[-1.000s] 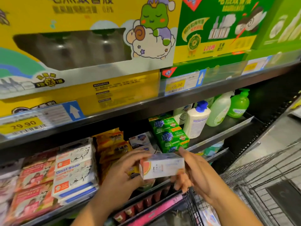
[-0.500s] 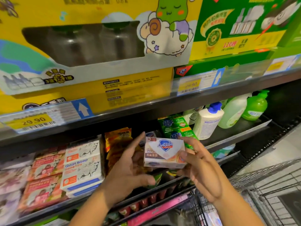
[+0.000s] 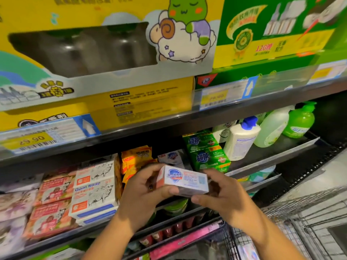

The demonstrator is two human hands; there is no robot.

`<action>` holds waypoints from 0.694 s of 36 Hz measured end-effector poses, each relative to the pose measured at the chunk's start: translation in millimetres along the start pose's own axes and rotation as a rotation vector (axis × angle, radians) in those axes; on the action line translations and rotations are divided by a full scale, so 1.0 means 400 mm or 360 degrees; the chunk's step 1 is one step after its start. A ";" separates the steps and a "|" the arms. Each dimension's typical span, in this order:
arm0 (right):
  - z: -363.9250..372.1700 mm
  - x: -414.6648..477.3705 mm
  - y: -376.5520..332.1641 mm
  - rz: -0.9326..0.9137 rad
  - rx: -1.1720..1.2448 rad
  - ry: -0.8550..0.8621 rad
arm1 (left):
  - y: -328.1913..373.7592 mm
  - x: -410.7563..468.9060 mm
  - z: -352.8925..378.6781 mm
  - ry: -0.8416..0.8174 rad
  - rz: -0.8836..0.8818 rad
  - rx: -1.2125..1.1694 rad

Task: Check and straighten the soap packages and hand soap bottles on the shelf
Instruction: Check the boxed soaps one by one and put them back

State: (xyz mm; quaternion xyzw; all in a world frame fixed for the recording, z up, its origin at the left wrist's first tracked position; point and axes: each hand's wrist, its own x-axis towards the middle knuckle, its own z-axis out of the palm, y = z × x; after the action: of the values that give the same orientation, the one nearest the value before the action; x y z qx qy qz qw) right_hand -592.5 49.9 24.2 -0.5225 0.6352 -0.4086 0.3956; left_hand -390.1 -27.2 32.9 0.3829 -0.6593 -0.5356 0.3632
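The left hand (image 3: 142, 192) and right hand (image 3: 223, 196) gripped the soap box (image 3: 185, 182), since rotated logo-side up, suggesting checking was nearly done.

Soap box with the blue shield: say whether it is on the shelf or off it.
Off it. The left hand and right hand grip the soap box by its ends, in front of the shelf.

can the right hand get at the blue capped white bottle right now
Likely yes, once freed: the right hand grips the soap box together with the left hand, but nothing stands between it and the blue-capped white bottle.
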 end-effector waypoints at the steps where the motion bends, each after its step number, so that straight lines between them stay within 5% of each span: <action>1: 0.006 0.003 0.006 -0.0021 -0.0111 0.0048 | 0.009 -0.001 0.005 -0.0010 0.0024 0.0022; 9: 0.082 -0.004 0.061 0.0099 0.0297 -0.0167 | 0.062 0.013 0.039 -0.0147 0.0263 0.0636; 12: 0.035 -0.009 0.064 0.0126 0.0302 -0.0083 | 0.058 0.009 0.029 -0.0134 0.0128 0.0456; 20: -0.066 -0.024 0.010 -0.0318 0.0429 0.0086 | -0.023 -0.007 0.024 -0.0204 -0.0085 0.0594; 25: -0.012 -0.031 -0.011 -0.0571 -0.0025 0.0010 | -0.084 -0.018 0.069 -0.0224 -0.0094 0.0477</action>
State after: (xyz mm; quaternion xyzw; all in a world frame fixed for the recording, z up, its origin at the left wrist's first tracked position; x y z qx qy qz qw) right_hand -593.7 62.3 30.8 -0.6294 0.5362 -0.4692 0.3102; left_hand -407.6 -13.5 -5.0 0.4137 -0.7440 -0.4671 0.2390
